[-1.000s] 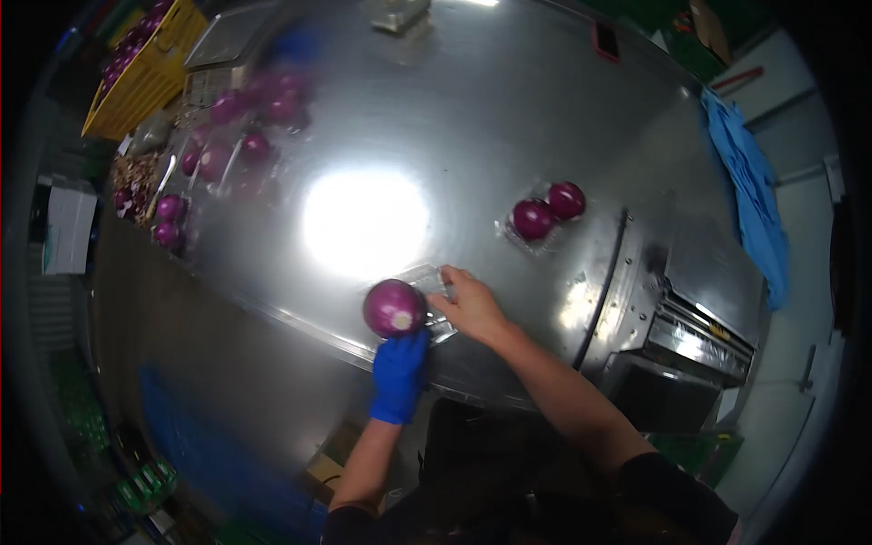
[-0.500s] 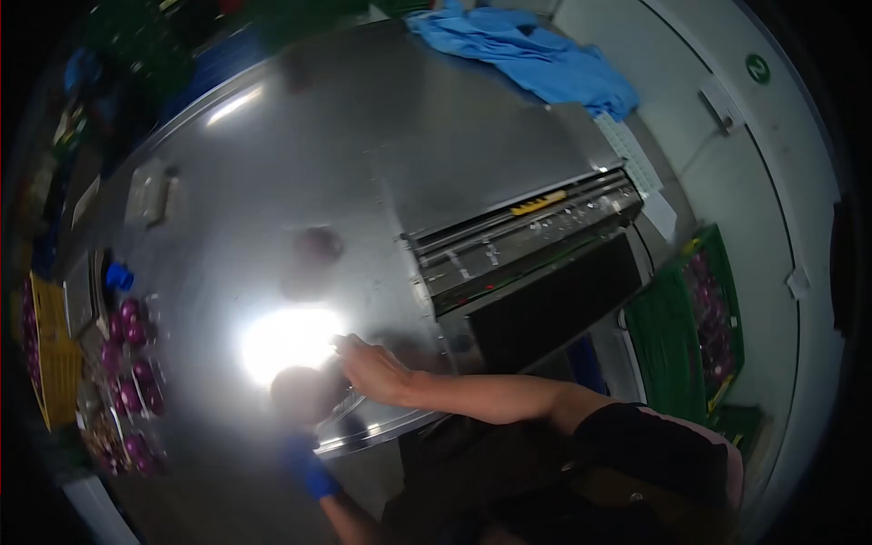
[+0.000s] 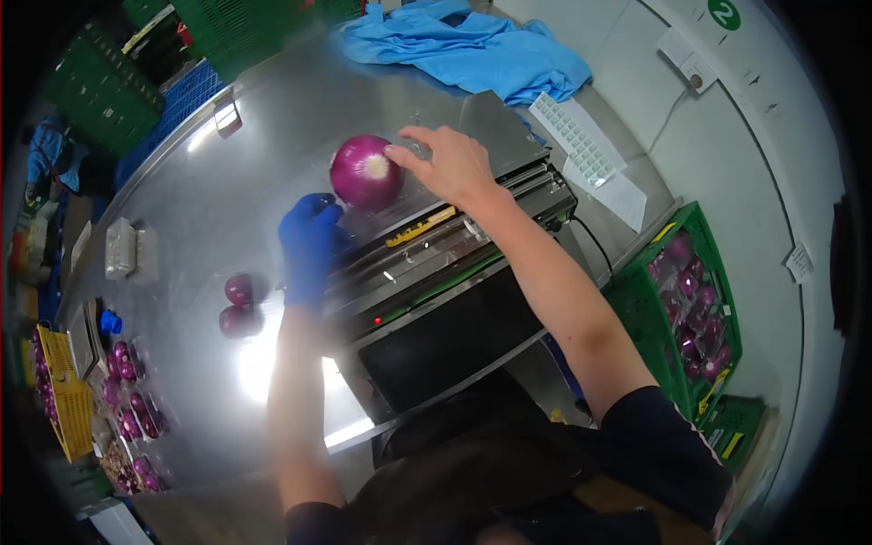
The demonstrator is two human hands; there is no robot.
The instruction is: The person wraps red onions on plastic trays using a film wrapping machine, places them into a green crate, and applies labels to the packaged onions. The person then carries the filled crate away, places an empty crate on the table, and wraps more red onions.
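A large purple onion point(image 3: 366, 173) sits in clear plastic wrapper over the upper side of a sealing machine point(image 3: 427, 250). On its lower left, my left hand point(image 3: 310, 241), in a blue glove, has its fingers curled together at the wrapper's edge. My bare right hand point(image 3: 451, 166) is on the other side, thumb against the onion's edge and forefinger bent over the wrapper. The clear film is hard to make out between the fingers. A yellow strip point(image 3: 421, 226) lies along the machine, below the onion.
Two onions point(image 3: 239, 306) are left of my forearm. Packed onions point(image 3: 132, 409) and a yellow crate point(image 3: 71, 391) stand far left. Blue cloth point(image 3: 472, 50) lies at the back. A white tray of pale pieces point(image 3: 581, 145) is right of the machine, above a green onion crate point(image 3: 627, 295).
The view has turned right. Both hands have carried the onion and its wrapper from the table's front edge to the machine. The two onions now appear left of my hands.
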